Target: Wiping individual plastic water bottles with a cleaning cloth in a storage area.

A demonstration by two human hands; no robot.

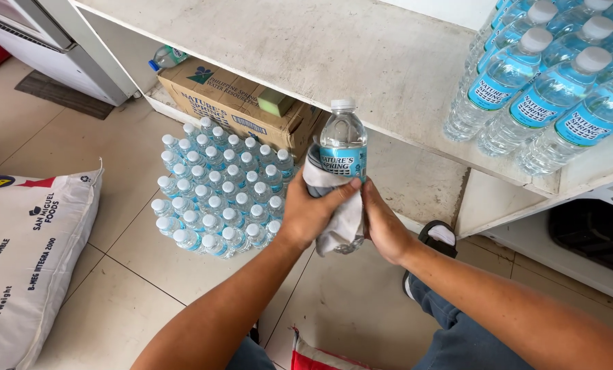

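Note:
I hold a small clear water bottle with a white cap and a blue label upright in front of me. My left hand presses a grey-white cloth around the bottle's lower half. My right hand grips the bottle's base from the right side. Below, on the tiled floor, a shrink-wrapped pack of several bottles stands. More of the same bottles stand in rows on the white shelf at the upper right.
A brown cardboard box with a green sponge on it sits under the shelf. A large white sack lies at the left. My sandalled foot is beside the shelf's leg. A white appliance stands top left.

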